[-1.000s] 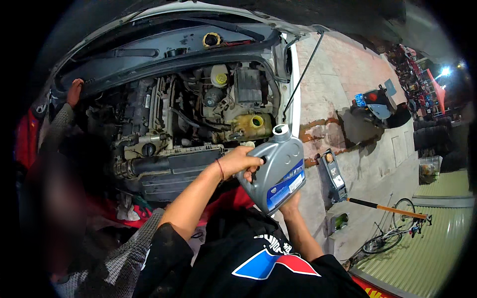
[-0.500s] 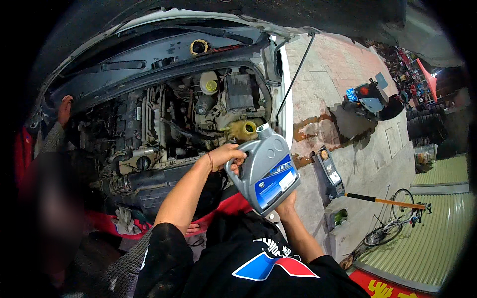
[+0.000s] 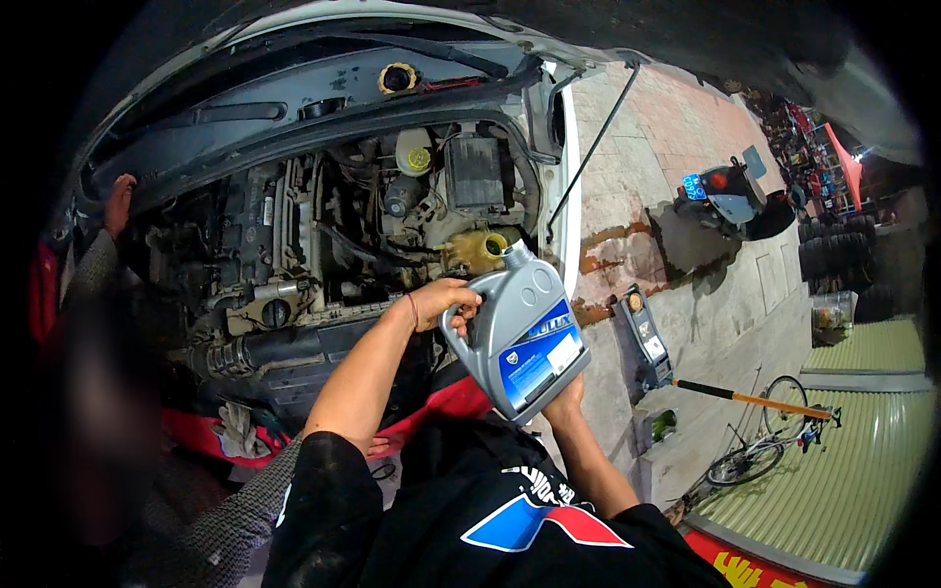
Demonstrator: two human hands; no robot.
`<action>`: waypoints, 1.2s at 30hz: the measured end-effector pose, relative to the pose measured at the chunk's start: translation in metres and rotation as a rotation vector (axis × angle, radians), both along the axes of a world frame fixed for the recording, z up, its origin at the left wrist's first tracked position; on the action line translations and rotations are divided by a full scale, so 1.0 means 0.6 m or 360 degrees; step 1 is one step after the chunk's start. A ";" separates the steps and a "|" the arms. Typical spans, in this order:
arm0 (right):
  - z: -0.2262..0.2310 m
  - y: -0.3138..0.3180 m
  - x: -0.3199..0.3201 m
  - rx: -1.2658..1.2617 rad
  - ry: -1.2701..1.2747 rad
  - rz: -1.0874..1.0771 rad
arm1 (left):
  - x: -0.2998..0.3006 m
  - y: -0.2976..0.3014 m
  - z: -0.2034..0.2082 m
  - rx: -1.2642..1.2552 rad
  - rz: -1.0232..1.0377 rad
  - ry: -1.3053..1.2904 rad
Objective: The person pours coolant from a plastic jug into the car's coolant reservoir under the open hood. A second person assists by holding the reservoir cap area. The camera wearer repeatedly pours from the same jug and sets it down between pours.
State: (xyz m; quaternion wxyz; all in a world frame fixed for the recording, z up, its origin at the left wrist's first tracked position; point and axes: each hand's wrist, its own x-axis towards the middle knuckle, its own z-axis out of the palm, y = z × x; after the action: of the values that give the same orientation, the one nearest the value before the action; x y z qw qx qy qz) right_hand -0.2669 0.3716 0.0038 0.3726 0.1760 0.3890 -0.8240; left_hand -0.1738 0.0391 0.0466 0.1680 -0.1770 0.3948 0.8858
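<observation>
Concrete paving (image 3: 720, 328) spreads from 2 to 4 o'clock of the grey jug, with a parked scooter (image 3: 733, 204) at 2 o'clock and a trolley jack (image 3: 644, 341) near 3. From 9 to 11 o'clock lies the car's engine (image 3: 240, 230); a co-worker's hand (image 3: 119, 204) rests at its far left edge. The grey jug (image 3: 505, 304), slightly tilted, sits with its neck just beside the open mouth of the yellowed plastic reservoir (image 3: 470, 251), at 11 o'clock. The left hand (image 3: 449, 300) has its fingers curled around the handle; the right hand (image 3: 566, 402) supports the base, its fingers hidden, so I cannot tell their state. The step in hand seems to be steadying the jug beside that opening; any tilt calls for lifting the base while the handle guides the neck.
</observation>
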 end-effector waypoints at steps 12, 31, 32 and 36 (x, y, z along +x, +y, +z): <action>-0.002 0.002 0.000 0.0106 -0.0040 0.0026 | -0.005 -0.005 0.004 -0.0070 0.0006 -0.0004; 0.026 -0.010 -0.004 0.0116 -0.0015 -0.0037 | 0.000 -0.005 -0.018 -0.0006 0.0065 -0.0029; 0.032 -0.012 -0.003 0.0117 -0.0018 -0.0032 | 0.001 -0.005 -0.017 -0.0008 0.0071 -0.0032; 0.040 -0.017 -0.002 0.0123 -0.0026 -0.0035 | 0.003 -0.007 -0.022 0.0035 0.0072 -0.0030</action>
State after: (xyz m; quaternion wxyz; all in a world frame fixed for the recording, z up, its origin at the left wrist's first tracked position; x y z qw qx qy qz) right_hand -0.2678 0.3614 0.0279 0.3596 0.2012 0.4156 -0.8108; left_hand -0.1723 0.0349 0.0333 0.1536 -0.1923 0.3794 0.8919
